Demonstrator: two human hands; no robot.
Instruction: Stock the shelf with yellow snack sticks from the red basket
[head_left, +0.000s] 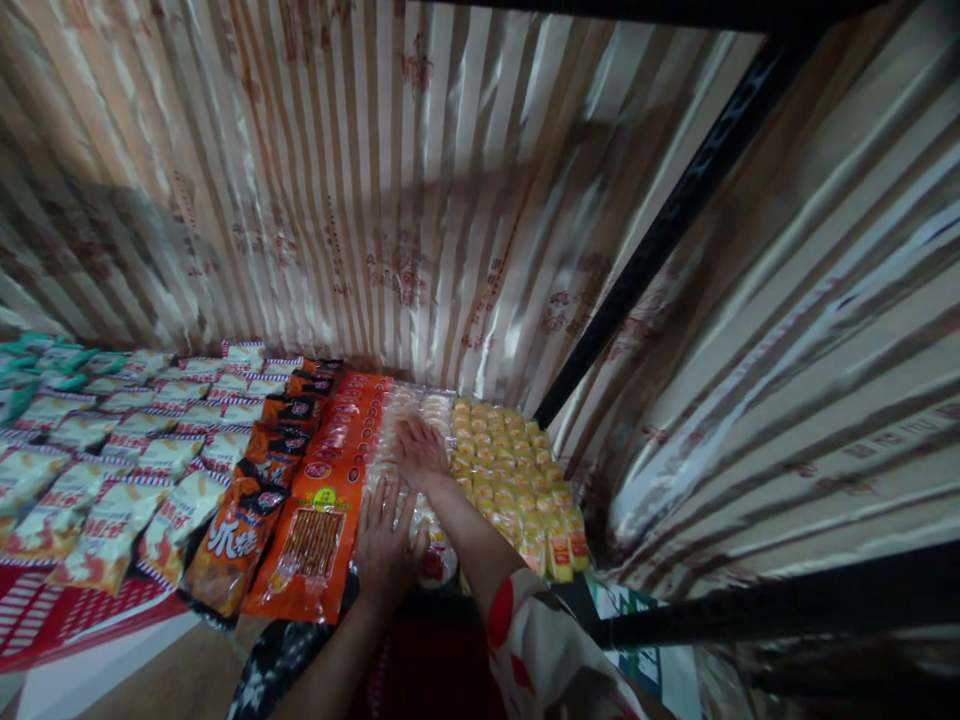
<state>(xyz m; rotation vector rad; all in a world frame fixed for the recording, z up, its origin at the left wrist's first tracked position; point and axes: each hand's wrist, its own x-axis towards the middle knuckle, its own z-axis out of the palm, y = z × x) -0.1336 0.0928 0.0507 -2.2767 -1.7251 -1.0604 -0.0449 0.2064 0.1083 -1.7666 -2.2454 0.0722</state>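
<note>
My left hand (388, 540) lies flat, fingers spread, on the near part of a row of clear packs with pale contents (405, 398). Farther back on the same row rests my right hand (421, 452), also with its fingers stretched out. Both palms are hidden, and neither hand grips anything. Just left of them is a row of orange snack packs (319, 520) with brown sticks showing through a window. To the right, small yellow packs (502, 460) stand in close rows.
Black-and-orange snack bags (236, 540), pale snack bags (120, 520) and green packs (52, 360) fill the left side. A red plastic basket (45, 610) is at lower left. Striped sheeting (375, 200) hangs behind, and a black rack post (660, 230) slants at right.
</note>
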